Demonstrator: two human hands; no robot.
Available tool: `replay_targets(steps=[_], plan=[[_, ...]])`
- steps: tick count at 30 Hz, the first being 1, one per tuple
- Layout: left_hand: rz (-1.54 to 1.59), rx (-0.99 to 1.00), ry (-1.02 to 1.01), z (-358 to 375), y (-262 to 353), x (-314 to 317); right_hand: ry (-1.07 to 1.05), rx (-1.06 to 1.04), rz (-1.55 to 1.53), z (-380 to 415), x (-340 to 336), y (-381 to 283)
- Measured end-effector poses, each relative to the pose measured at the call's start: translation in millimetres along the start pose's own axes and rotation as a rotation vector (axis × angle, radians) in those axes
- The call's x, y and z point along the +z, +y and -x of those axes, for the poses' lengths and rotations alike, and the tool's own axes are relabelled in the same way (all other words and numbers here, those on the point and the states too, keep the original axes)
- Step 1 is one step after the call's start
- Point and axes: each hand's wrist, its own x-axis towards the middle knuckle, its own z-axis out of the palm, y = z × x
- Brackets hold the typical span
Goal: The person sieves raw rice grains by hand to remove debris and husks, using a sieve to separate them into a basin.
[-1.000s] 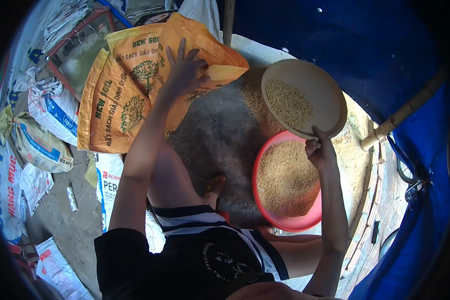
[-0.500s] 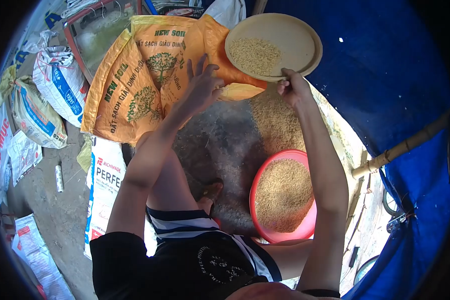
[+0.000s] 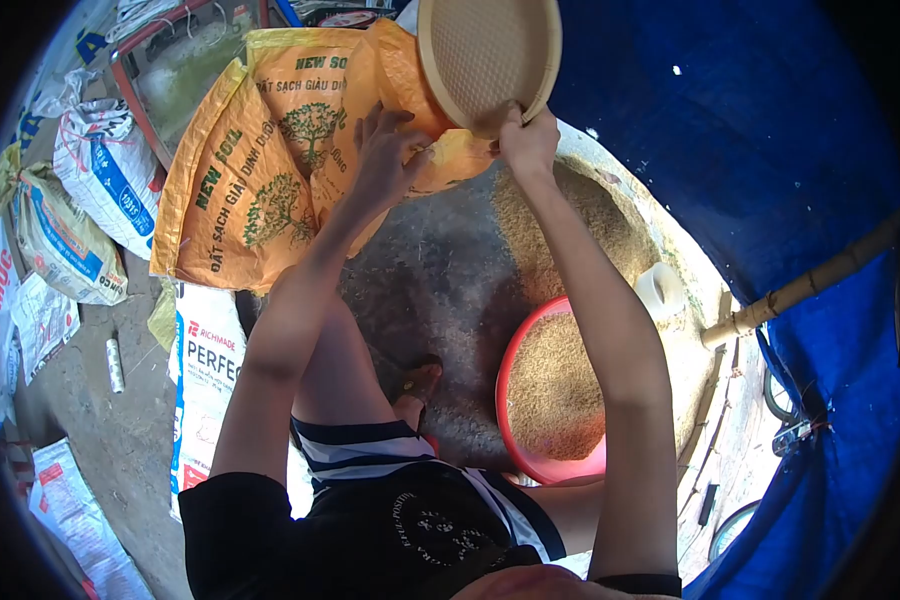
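My right hand (image 3: 527, 142) grips the near rim of a round beige tray (image 3: 490, 60), which is tilted over the mouth of an orange sack (image 3: 405, 80). No grain shows on the part of the tray in view. Beside the sack's open edge is my left hand (image 3: 388, 155), fingers spread and slightly bent. It may touch the sack, but nothing is clearly gripped. Another orange sack (image 3: 225, 190) with printed trees lies to the left. Near my leg, a red basin (image 3: 503, 400) holds pale brown grain (image 3: 555, 390).
More grain (image 3: 570, 220) is heaped on the ground behind the basin, with a white cup (image 3: 660, 290) beside it. A bamboo pole (image 3: 800, 290) juts in from the right by a blue tarp (image 3: 770, 130). Filled white sacks (image 3: 105, 165) stand at the left.
The tray has moved left and tipped over the orange sack, and the grain seen on it before is out of view. My right hand moved left with it; my left hand shifted slightly left.
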Motion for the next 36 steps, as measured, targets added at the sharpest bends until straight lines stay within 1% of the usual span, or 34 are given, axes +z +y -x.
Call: replay_targets(steps=[1, 2, 4, 5, 7, 8, 10, 11, 13, 14, 15, 16, 17, 18, 19, 20, 21, 22, 23, 24, 25, 26, 27, 29, 30, 31, 32, 33, 34, 36], plan=[[0.013, 0.011, -0.01, -0.8, -0.6, 1.6, -0.014, 0.179, -0.179, 2.5, -6.2, -0.8], [-0.003, 0.022, 0.017, -1.3, -1.4, 3.6, 0.006, 0.188, -0.172, 1.7, -11.3, 3.9], [-0.044, 0.082, 0.09, -2.1, -4.3, 8.1, 0.107, 0.357, -0.515, -1.3, -24.8, 14.0], [-0.022, 0.103, 0.073, -2.8, -6.1, 9.5, 0.141, 0.364, -0.511, -0.5, -36.8, 18.5], [-0.037, 0.112, 0.125, -3.7, -7.9, 12.4, 0.164, 0.535, -0.73, 6.3, -67.5, 24.7], [-0.041, 0.128, 0.138, -4.7, -10.0, 14.5, 0.218, 0.541, -0.724, 11.4, -83.7, 33.6], [-0.066, 0.204, 0.154, -7.7, -15.5, 17.7, 0.191, 0.702, -0.788, 27.2, -122.9, 55.7], [-0.081, 0.268, 0.154, -9.6, -16.5, 19.3, 0.283, 0.714, -0.79, 39.3, -145.3, 65.6], [-0.113, 0.362, 0.162, -11.1, -10.6, 21.5, 0.122, 0.807, -0.743, 68.2, -189.3, 84.3], [-0.166, 0.322, 0.001, -13.6, -19.8, 22.4, 0.148, 0.814, -0.738, 83.9, -211.6, 91.7], [-0.122, 0.428, 0.058, -15.3, -33.5, 31.0, 0.174, 0.824, -0.735, 99.5, -232.2, 97.2], [-0.101, 0.466, 0.052, -18.6, -41.3, 34.2, 0.234, 0.841, -0.773, 115.1, -252.5, 95.8], [-0.225, 0.361, -0.031, -20.0, -37.6, 32.5, 0.291, 0.857, -0.813, 129.2, -271.6, 95.4], [-0.356, 0.423, -0.057, -24.2, -44.5, 32.8, 0.344, 0.822, -0.866, 140.5, -291.0, 105.2], [-0.5, 0.373, -0.099, -28.6, -54.6, 36.2, 0.351, 0.731, -0.963, 154.4, -311.9, 113.3], [-0.597, 0.218, -0.082, -22.0, 9.0, 28.5, 0.397, 0.882, -0.89, 174.8, -350.0, 123.6], [-0.831, 0.386, 0.305, -15.5, 0.0, 41.3, 0.231, 0.759, -0.98, 157.9, -372.1, 198.8], [-0.842, 0.345, 0.326, -11.8, 19.1, 43.3, 0.293, 0.778, -1.006, 182.9, -380.9, 184.8], [-0.821, 0.395, 0.303, -14.1, 29.5, 48.7, 0.281, 0.833, -0.881, 191.3, -394.1, 165.4], [-0.656, 0.509, 0.314, -16.4, 38.7, 53.2, 0.257, 0.889, -0.76, 196.2, -405.0, 135.8], [-0.49, 0.609, 0.322, -17.5, 53.8, 56.9, 0.222, 0.941, -0.636, 205.4, -414.1, 129.2], [-0.356, 0.739, 0.33, -11.6, 75.1, 62.6, 0.25, 0.956, -0.659, 223.5, -417.1, 134.2], [-0.341, 0.764, 0.314, -8.4, 82.4, 72.5, 0.256, 0.972, -0.668, 238.3, -419.9, 134.2], [-0.363, 0.785, 0.183, -1.1, 92.8, 92.4, 0.259, 0.996, -0.677, 261.7, -422.4, 130.3], [-0.268, 0.864, 0.133, 8.1, 112.7, 94.1, 0.258, 1.004, -0.677, 269.6, -424.2, 129.6], [-0.257, 0.88, 0.129, 13.1, 123.5, 99.0, 0.255, 1.011, -0.677, 276.1, -425.3, 128.8], [-0.172, 0.895, 0.072, 17.8, 130.3, 104.0, 0.249, 1.017, -0.676, 280.4, -426.0, 128.1], [-0.088, 0.905, 0.016, 20.6, 133.4, 108.1, 0.241, 1.021, -0.673, 283.2, -426.3, 126.7], [-0.105, 0.915, -0.032, 21.1, 133.2, 112.1, 0.232, 1.027, -0.667, 284.6, -426.5, 125.4], [-0.075, 0.923, -0.059, 21.5, 130.1, 124.8, 0.211, 1.043, -0.652, 287.2, -425.7, 122.4]])
